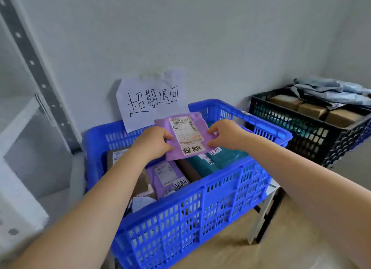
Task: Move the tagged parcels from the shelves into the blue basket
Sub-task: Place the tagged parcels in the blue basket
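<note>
A purple parcel [185,136] with a white shipping label and a handwritten tag hangs flat above the blue basket [200,204]. My left hand [152,142] grips its left edge and my right hand [226,135] pinches its right edge. Inside the basket lie another tagged purple parcel [167,178], a teal parcel [202,165] with a tag, and brown cardboard boxes [118,156] at the left.
A handwritten paper sign [150,102] is taped to the wall behind the basket. A black crate [313,132] with cardboard boxes and grey bags stands at the right. A white metal shelf unit [24,128] stands at the left. The basket rests on a stool [265,214] over a tan floor.
</note>
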